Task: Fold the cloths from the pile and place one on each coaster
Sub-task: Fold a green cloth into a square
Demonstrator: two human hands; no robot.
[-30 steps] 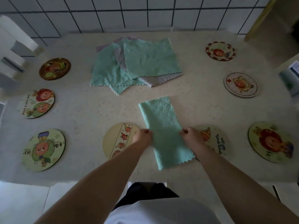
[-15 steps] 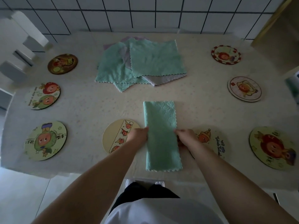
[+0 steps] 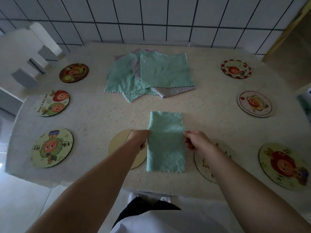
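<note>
Left hand (image 3: 140,138) and right hand (image 3: 196,140) pinched opposite mid-edges of the soft, limp, half-folded mint-green microfibre cloth (image 3: 165,148), probably best gripped there.

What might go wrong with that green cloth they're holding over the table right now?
1. The folded green cloth is pinched only at its side edges by the left hand and right hand, so the next fold may come out crooked.
2. Its near end lies close to the table edge and might slide off.
3. It sits between two coasters, resting on neither.
</note>
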